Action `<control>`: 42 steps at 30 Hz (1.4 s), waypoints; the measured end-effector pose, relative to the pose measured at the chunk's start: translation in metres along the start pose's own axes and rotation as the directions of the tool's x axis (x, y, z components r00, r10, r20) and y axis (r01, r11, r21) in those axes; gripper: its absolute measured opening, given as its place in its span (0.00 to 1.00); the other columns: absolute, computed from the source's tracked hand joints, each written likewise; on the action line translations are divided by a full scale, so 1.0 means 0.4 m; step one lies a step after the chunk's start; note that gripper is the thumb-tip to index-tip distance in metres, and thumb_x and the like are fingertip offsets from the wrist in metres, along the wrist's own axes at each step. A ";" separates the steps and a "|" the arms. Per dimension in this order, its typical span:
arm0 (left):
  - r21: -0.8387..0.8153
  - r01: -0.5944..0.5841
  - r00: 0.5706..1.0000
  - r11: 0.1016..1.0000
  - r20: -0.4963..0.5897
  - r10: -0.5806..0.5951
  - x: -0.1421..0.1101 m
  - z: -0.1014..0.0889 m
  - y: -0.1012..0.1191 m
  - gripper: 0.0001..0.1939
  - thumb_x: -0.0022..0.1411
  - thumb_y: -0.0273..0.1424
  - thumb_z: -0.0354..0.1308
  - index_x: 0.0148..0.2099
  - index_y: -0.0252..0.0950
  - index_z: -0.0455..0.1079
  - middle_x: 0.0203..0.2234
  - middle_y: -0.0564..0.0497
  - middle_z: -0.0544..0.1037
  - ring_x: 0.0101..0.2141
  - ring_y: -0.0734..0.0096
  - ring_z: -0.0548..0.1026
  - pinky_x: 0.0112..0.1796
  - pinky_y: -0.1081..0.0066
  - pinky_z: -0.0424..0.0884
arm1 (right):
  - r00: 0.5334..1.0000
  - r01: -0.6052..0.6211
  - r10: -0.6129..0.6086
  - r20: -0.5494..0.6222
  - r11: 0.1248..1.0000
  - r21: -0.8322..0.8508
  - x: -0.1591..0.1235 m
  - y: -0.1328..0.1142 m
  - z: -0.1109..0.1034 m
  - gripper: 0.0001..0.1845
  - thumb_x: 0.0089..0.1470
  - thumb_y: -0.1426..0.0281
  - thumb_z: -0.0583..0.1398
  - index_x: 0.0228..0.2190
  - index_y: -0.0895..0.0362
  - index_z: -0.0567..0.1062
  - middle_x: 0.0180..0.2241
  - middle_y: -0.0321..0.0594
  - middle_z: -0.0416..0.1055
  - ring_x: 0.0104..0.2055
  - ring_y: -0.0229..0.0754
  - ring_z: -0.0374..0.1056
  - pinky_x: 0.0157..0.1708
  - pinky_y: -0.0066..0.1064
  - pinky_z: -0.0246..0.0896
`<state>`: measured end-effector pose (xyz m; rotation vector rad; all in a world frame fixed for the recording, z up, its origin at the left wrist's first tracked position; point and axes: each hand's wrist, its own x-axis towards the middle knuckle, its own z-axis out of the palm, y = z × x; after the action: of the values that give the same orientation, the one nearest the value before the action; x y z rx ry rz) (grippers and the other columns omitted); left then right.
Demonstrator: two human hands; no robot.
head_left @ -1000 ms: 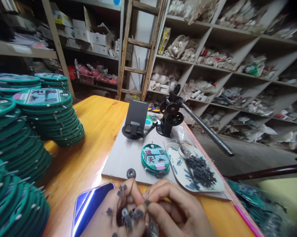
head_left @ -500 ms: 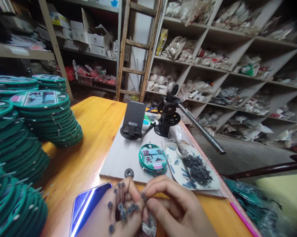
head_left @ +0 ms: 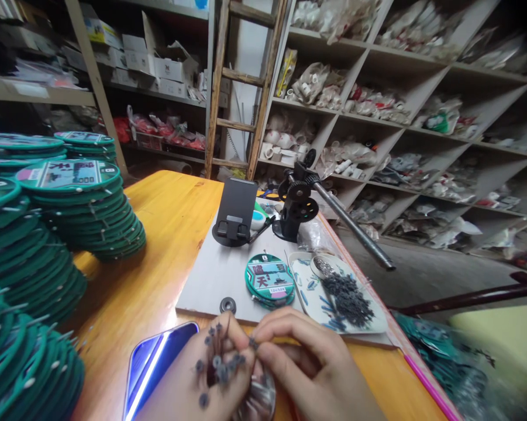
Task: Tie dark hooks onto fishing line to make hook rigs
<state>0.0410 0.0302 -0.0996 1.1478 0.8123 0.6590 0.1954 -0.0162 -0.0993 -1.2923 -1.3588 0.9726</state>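
My left hand (head_left: 188, 383) is closed around several thin stems topped with small dark grey plugs (head_left: 221, 371), which stick out between the fingers. My right hand (head_left: 311, 365) pinches a small dark piece (head_left: 253, 342) between thumb and forefinger, right against the left fingertips. A shiny, clear object (head_left: 263, 399), perhaps plastic, shows below the fingers; its kind is unclear. Just beyond the hands lies a round green line winder (head_left: 269, 280) with a printed label. To its right a white tray (head_left: 379, 327) holds a pile of dark pieces (head_left: 348, 301), blue slivers and a small dish of metal bits.
Tall stacks of green winders (head_left: 83, 216) crowd the left side. A phone (head_left: 158, 365) lies by my left wrist and a black ring (head_left: 227, 305) at the board's edge. Behind stand a phone stand (head_left: 237, 207) and a black geared device (head_left: 296, 204) with a projecting metal rod.
Both hands stay together in nearly the same spot, with small finger movements. More of the shiny object shows beneath them. The view has shifted slightly.
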 end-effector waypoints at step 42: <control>-0.335 -0.032 0.964 0.942 -0.261 -0.060 0.003 -0.006 0.021 0.12 0.60 0.35 0.61 0.45 0.42 0.65 0.28 0.57 0.76 0.33 0.69 0.73 0.39 0.69 0.68 | 0.975 0.156 0.011 0.222 0.679 -0.717 -0.008 0.013 0.026 0.09 0.54 0.83 0.58 0.31 0.58 0.72 0.36 0.42 0.69 0.42 0.47 0.66 0.41 0.37 0.64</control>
<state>0.0392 0.0348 -0.0923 0.7490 0.8935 0.9167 0.1862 -0.0181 -0.1067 -1.7306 -2.0819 0.4986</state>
